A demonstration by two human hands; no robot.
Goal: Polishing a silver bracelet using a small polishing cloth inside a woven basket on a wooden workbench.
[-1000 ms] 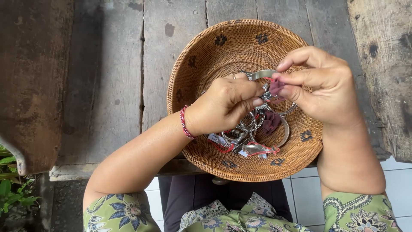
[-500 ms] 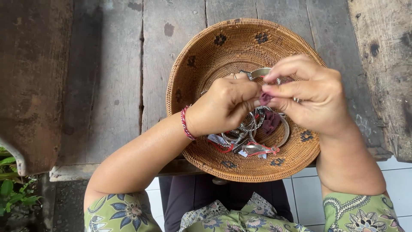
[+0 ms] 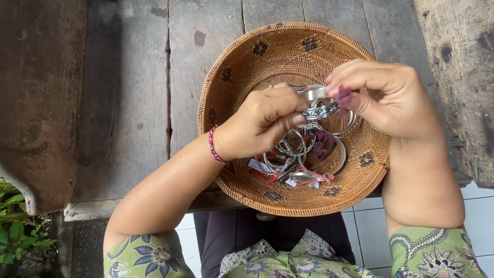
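Note:
A round woven basket (image 3: 247,62) rests on a weathered wooden table and holds several silver bangles and rings (image 3: 293,154) with small red-strung tags. My left hand (image 3: 262,121), with a red cord bracelet on its wrist, pinches a patterned silver bangle (image 3: 320,110) above the basket. My right hand (image 3: 383,95) grips the same bangle from the other side, together with a small purple cloth (image 3: 343,96) pressed against the metal. A plain silver band (image 3: 314,93) sits just above it between my fingers.
Grey wooden planks (image 3: 134,103) spread left of the basket, and a rough wooden slab (image 3: 458,62) lies at the right. A dark wooden block (image 3: 41,103) stands at the far left, with green leaves (image 3: 13,231) below it. White floor tiles (image 3: 370,226) show under the table's edge.
My right hand has shifted slightly down and left, closing in against my left hand over the bangle. The basket has not moved.

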